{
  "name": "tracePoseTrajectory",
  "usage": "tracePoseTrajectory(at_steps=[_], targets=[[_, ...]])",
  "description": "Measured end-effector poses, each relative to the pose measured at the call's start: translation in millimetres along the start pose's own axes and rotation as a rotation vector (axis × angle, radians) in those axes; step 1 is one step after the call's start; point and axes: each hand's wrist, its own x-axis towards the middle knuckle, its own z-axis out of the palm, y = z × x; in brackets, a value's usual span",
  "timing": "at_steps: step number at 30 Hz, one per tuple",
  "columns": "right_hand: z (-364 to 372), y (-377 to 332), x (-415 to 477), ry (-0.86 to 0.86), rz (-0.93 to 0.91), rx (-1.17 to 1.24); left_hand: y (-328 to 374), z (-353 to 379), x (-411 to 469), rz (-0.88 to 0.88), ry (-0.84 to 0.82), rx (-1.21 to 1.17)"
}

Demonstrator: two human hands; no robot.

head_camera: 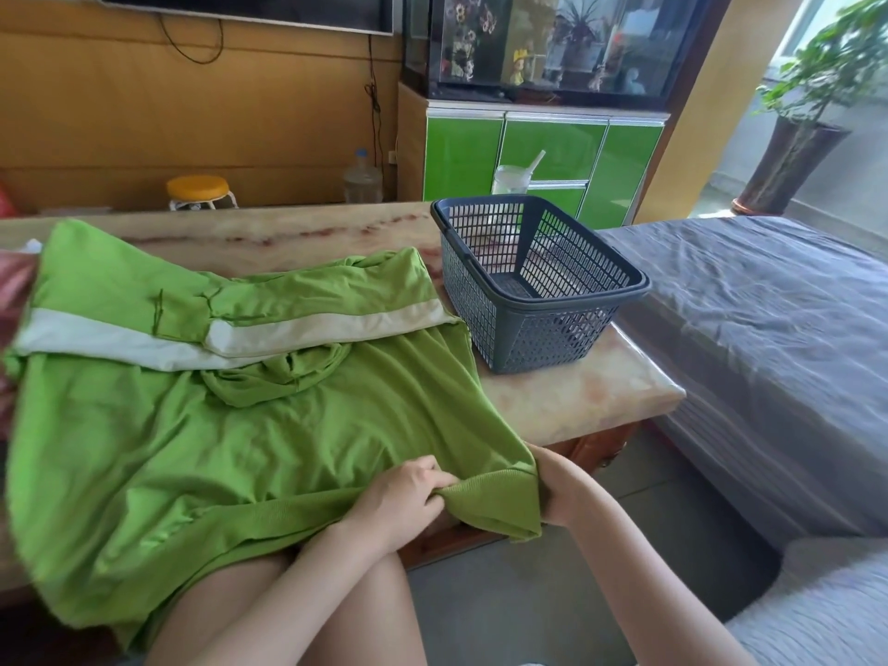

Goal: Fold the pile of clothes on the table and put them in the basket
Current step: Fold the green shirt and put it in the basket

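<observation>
— At the near edge of the surface point(552, 406), we see both hands on the green top point(240, 449). What are the fingers doing?

— We see the left hand point(408, 492) with its fingers curled into the ribbed hem, bunching the cloth. The right hand point(552, 487) grips the hem's corner just beside it, though the cloth hides most of its fingers from us.

— And where does the top lie?

— We see it spread across the surface, with its hem hanging off the near edge over the person's lap. Its neck part sits crumpled in the middle. Farther back, a green piece with a white stripe point(312, 290) lies over its upper part.

— Where do we find the basket?

— We find the dark mesh basket point(538, 286) upright on the right end of the surface, just beside both green pieces.

— What else do we make out?

— We make out a red cloth point(12, 286) at the far left, and a bed point(769, 305) with a grey sheet to the right of the surface.
</observation>
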Motion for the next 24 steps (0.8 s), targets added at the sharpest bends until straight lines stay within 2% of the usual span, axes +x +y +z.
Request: tracePoseTrajectory(at_steps=[3, 6, 8, 9, 14, 17, 21, 24], targets=[[1, -8, -1, 0.078, -0.157, -0.064, -2, -1, -3, -0.010, -0.024, -0.021], [-5, -18, -14, 0.391, -0.633, -0.097, -3, -3, -5, -0.023, -0.038, -0.017], [-8, -21, -26, 0.560, -0.935, -0.315, -2, -3, -4, -0.033, -0.035, -0.013], [-10, -20, -26, 0.597, -0.989, -0.423, 0, -3, -3, -0.039, -0.045, 0.000], [-27, -8, 0, 0.594, -0.754, -0.516, 0, 4, -1, -0.079, -0.098, 0.016], [-34, -7, 3, 0.597, -0.753, -0.544, -1, 5, -2, -0.104, -0.079, -0.028], [-39, -8, 7, 0.621, -0.738, -0.523, 5, -2, -2, -0.180, -0.168, -0.096], [-43, -6, 14, 0.527, -0.644, -0.530, 2, -7, 2, -0.214, -0.082, -0.170]])
